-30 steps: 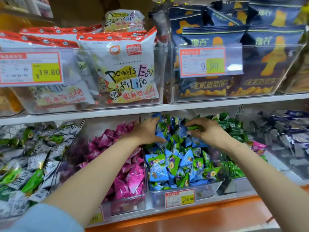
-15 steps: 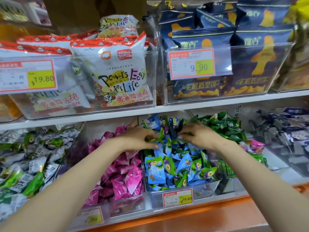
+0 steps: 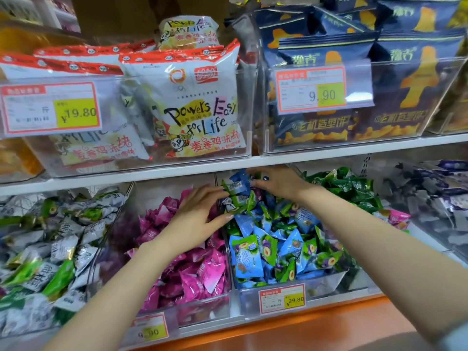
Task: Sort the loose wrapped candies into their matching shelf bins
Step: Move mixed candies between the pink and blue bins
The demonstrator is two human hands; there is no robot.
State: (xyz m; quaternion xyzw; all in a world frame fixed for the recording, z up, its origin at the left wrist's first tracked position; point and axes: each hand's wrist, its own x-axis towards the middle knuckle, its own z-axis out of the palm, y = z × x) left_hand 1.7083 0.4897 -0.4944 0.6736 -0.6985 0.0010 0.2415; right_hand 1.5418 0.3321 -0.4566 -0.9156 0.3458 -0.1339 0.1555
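Where the two bare hands meet above the lower shelf, five clear plastic bins can be counted in a row: a bin of grey-white and green candies (image 3: 119,209), a bin of pink candies (image 3: 202,310), a bin of blue and green candies (image 3: 326,281), a bin of dark green candies (image 3: 362,277) and a bin of purple-grey candies (image 3: 428,231). Four red-bordered price tags show, among them the 29.80 tag (image 3: 282,298). The loose green wrapped candy (image 3: 238,200) is a small crinkled pillow pack with a white barcode panel. It lies on top of the heap at the rear of the blue and green bin, between the hands. Its long axis runs roughly across the shelf, tilted up toward the right. The left hand (image 3: 197,219) has its fingers spread and nearly straight. Its thumb and index finger stand apart on either side of that candy and have not closed on it. The right hand (image 3: 281,184) reaches leftward with its fingers extended onto a blue wrapper (image 3: 238,181); whether it pinches the wrapper cannot be told. Stray pink wrappers (image 3: 395,216), their number unclear, lie at the front of the dark green bin.
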